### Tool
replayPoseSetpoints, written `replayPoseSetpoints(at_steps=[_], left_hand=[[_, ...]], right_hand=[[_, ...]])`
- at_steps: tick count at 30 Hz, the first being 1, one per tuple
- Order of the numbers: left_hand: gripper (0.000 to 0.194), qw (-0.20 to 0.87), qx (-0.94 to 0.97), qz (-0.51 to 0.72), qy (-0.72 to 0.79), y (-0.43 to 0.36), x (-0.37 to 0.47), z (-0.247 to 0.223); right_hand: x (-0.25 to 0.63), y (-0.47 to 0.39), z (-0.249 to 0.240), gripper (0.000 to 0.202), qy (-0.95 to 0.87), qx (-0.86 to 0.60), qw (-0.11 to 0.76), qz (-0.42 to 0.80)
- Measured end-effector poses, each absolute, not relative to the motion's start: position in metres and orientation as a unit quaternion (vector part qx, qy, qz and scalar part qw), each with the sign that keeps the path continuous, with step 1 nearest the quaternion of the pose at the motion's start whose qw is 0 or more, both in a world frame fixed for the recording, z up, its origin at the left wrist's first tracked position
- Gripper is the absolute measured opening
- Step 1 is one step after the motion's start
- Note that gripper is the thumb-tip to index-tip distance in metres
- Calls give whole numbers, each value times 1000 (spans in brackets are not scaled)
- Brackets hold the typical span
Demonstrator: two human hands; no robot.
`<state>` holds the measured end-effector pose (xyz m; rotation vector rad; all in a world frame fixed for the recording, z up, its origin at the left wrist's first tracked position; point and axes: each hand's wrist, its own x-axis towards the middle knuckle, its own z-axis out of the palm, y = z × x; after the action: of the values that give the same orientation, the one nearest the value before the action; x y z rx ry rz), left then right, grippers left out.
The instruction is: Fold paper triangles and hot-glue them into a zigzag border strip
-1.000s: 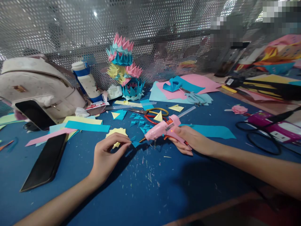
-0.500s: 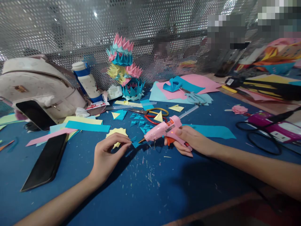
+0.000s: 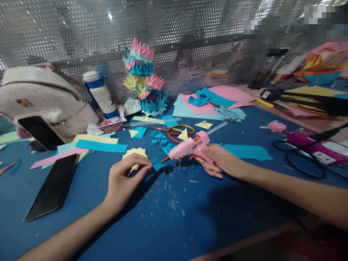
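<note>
A small blue folded paper piece [image 3: 158, 166] sits pinched between the thumb and forefinger of the left hand [image 3: 125, 174], held over a blue surface [image 3: 152, 232], with the nozzle of a pink glue gun [image 3: 187, 148] just beside it; whether the two touch cannot be told. The right hand [image 3: 221, 161] is wrapped around the gun's grip. Between the forearms, the surface runs toward the viewer, flecked with pale scraps, its near edge cutting diagonally across the lower right. Room is tighter beyond the hands: a jagged yellow paper piece [image 3: 138, 152] lies just behind the left, and a long blue strip [image 3: 244, 151] stretches past the right. Farther out, the count includes three small yellow folded pieces [image 3: 203, 125], two scissor loops [image 3: 187, 127], one gold and one red, and one pair of light-blue-handled scissors [image 3: 227, 113]. Two phones [image 3: 53, 188] are at left, one flat, one leaning on the lone backpack [image 3: 40, 87], near one bottle [image 3: 100, 96]. One tiered paper tower [image 3: 141, 67] stands before the perforated metal panel [image 3: 190, 21].
</note>
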<state>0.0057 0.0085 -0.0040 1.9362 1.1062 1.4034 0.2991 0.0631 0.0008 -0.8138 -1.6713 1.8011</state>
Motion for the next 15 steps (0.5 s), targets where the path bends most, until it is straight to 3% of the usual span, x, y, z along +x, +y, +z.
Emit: replayPoseSetpoints(at_steps=[15], left_hand=[[10, 250, 710, 512, 414, 9, 6, -3]], right_hand=[[299, 60, 0, 52, -632, -292, 262, 669]])
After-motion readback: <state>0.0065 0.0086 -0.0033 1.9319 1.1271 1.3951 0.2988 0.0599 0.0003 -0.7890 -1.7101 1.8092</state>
